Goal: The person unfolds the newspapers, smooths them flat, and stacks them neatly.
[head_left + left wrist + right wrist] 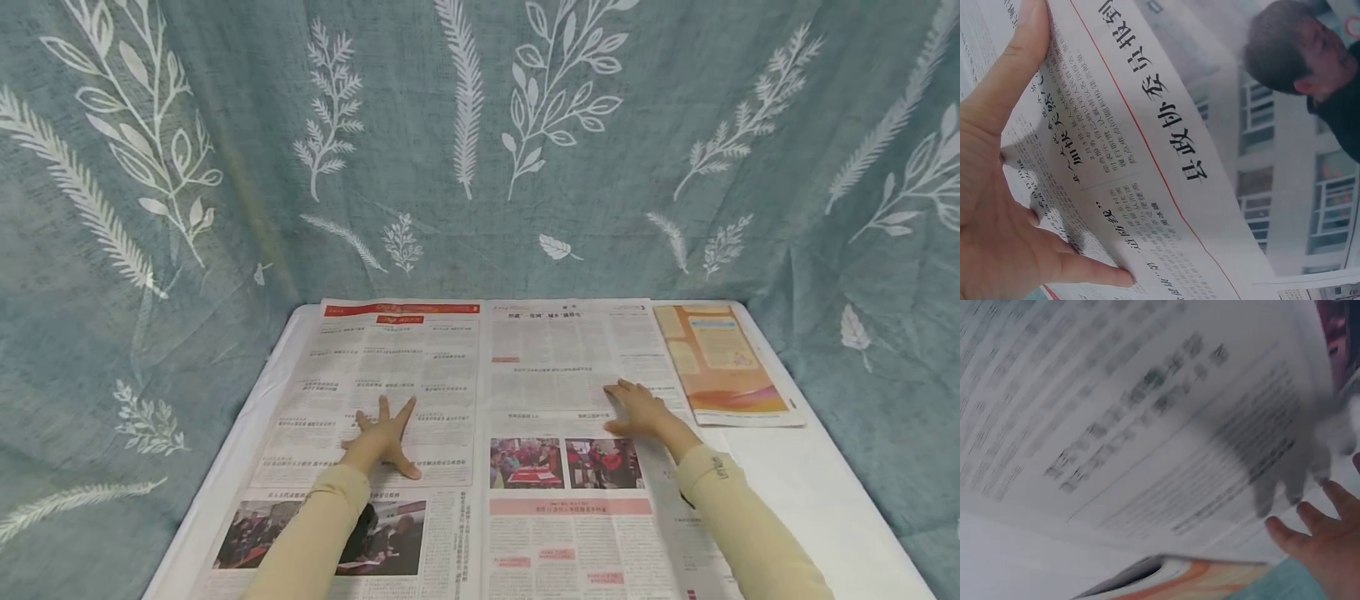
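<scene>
A newspaper [555, 392] lies spread wide on a white table, its two pages side by side with a fold between them. On the left page my left hand [382, 440] has its fingers fanned out; in the left wrist view this hand [997, 244] is over printed columns beside a large photo [1272, 144]. Near the right page's outer edge is my right hand [639, 410], fingers pointing left. The right wrist view has its fingers spread [1316, 534] beside their shadow on the blurred page [1147, 456]. Neither hand grips anything; whether the right one touches the paper I cannot tell.
To the right of the newspaper lies a folded orange and yellow printed paper [723, 362]. White tabletop [810, 500] shows along the right side. A blue-green curtain [420, 242] with white leaf patterns hangs behind the table and at both sides.
</scene>
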Available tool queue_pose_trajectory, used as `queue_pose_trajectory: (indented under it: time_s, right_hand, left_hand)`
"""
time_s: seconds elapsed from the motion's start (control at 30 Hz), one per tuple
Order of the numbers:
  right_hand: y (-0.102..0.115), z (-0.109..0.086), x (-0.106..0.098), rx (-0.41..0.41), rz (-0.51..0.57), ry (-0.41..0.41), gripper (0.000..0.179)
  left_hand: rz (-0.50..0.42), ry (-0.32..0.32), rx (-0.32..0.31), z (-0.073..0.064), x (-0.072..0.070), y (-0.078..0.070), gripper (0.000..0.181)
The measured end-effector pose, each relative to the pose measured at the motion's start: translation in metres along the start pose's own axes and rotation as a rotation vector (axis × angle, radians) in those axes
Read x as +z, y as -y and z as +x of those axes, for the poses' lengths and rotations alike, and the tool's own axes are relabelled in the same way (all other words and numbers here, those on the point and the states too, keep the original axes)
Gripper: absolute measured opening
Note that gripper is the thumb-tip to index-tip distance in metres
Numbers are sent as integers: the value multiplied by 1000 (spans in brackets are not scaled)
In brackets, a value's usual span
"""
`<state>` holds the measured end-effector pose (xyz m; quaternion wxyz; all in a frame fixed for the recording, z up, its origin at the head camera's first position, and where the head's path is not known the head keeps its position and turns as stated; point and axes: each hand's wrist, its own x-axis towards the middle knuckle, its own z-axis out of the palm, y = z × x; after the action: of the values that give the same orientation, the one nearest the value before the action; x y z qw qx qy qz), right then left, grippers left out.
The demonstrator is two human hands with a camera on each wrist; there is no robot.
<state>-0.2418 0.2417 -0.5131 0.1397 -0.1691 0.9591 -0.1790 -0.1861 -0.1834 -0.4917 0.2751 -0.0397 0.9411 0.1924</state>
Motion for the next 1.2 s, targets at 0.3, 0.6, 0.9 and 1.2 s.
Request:
queue_pose_trajectory:
  time_s: [0.3, 0.6, 0.9, 1.2]
  right_hand:
    - [-45, -6, -33, 80, 1, -287, 38]
    - [-66, -30, -32, 298, -32, -322, 37]
    - [-72, -34, -25, 306, -106, -286, 24]
    - [-78, -32, -24, 341, -85, -241, 23]
  left_hand:
    - [-24, -16, 0, -1, -2, 4, 129]
    - [0, -25, 1, -4, -2, 2, 126]
    - [15, -13, 0, 0, 3, 2, 126]
    - [29, -10, -7, 2, 1, 0, 126]
